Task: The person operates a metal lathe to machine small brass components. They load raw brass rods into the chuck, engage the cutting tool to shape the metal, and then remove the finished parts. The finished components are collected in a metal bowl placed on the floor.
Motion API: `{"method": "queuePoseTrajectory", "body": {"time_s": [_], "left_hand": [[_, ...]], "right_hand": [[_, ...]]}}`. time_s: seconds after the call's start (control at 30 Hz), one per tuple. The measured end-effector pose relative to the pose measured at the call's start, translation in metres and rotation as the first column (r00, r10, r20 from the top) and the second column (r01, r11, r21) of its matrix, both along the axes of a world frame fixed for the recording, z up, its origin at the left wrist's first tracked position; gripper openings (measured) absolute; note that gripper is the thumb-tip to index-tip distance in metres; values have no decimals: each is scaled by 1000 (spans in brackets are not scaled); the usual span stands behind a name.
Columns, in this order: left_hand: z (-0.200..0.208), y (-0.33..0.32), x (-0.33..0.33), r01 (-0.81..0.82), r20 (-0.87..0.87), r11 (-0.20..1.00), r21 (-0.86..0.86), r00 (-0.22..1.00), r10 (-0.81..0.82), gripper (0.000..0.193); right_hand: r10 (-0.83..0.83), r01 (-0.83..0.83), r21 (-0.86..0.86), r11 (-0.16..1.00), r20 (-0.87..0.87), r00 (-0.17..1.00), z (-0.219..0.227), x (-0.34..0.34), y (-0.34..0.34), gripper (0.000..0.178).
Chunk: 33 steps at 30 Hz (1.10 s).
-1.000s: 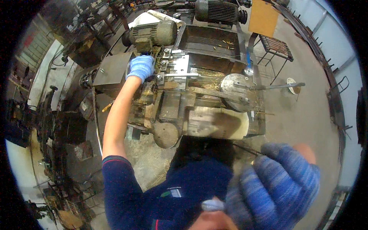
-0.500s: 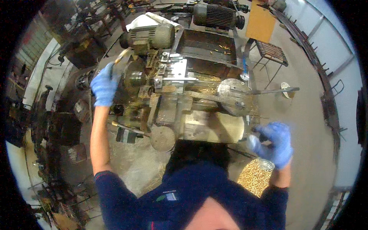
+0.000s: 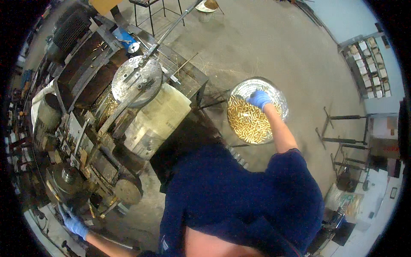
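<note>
My right hand (image 3: pixel 259 100), in a blue glove, is down at the heap of small brass-coloured cylindrical pieces (image 3: pixel 249 125) in a round metal tray (image 3: pixel 280 92). Its fingers are bent together at the edge of the heap; what they pinch is hidden. At the lower left, my left hand (image 3: pixel 74 222), also gloved in blue, is closed at the lower end of a slim, pale-tipped stick-like tool (image 3: pixel 53 190). That tool lies beside the machine's round chuck (image 3: pixel 67 174). Its exact kind is too small to make out.
Before me stands an oily machine with a round metal disc (image 3: pixel 137 80), a long lever (image 3: pixel 175 26) and a yellowish sheet (image 3: pixel 160 118) over its near side. A smaller disc (image 3: pixel 128 191) sits low on it. Metal stands (image 3: pixel 342 140) and a wall rack (image 3: pixel 369 68) are at the right.
My view has swung to the right. My right hand has moved from beside the machine down into the tray of brass pieces. My left hand stays near the chuck with the tool.
</note>
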<state>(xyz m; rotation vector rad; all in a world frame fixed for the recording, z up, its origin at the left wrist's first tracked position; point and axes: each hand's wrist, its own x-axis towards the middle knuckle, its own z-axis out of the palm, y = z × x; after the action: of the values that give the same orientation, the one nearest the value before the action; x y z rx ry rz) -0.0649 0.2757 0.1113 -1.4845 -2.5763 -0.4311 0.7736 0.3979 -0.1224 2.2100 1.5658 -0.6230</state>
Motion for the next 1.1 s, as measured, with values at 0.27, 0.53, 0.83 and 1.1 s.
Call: {"method": "queuePoseTrajectory", "body": {"time_s": [0.27, 0.53, 0.83, 1.1], "left_hand": [[46, -42, 52, -241, -163, 956, 165, 950, 267, 49], [43, -67, 37, -34, -237, 984, 174, 969, 75, 47], [44, -56, 86, -236, 195, 935, 265, 963, 188, 41], [49, -54, 132, -85, 164, 963, 256, 985, 44, 40]], "right_hand": [[222, -215, 58, 975, -169, 960, -38, -46, 2, 60], [250, -259, -70, 963, -110, 962, -57, -43, 32, 46], [441, -438, -79, 895, 29, 897, -69, -52, 31, 50], [149, -112, 268, 957, -125, 981, -31, -59, 18, 62]]}}
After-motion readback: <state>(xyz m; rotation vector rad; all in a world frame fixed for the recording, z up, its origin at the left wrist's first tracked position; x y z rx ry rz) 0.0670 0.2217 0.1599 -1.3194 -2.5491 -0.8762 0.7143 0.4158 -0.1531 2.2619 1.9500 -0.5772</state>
